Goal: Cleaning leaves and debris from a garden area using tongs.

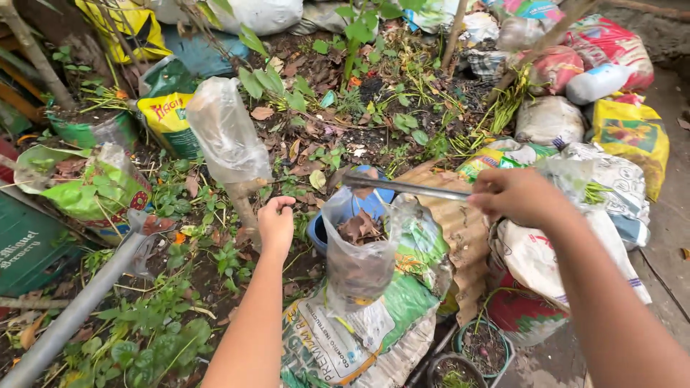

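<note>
The right hand [519,195] holds metal tongs [402,186] over a clear plastic bag [359,248] of dry leaves, while the left hand [276,224] pinches a small bit near a wrapped stem [244,205].

Dry leaves [359,228] lie in the bag [357,269], between both hands.

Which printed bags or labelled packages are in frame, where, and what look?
Yellow-and-green plastic bag, upper left, crumpled.
Green-and-white printed sack, bottom centre, below left hand.
Yellow pictured bag, far right.
Red-and-white sack, top right.
Dark green crate, left edge.
</note>
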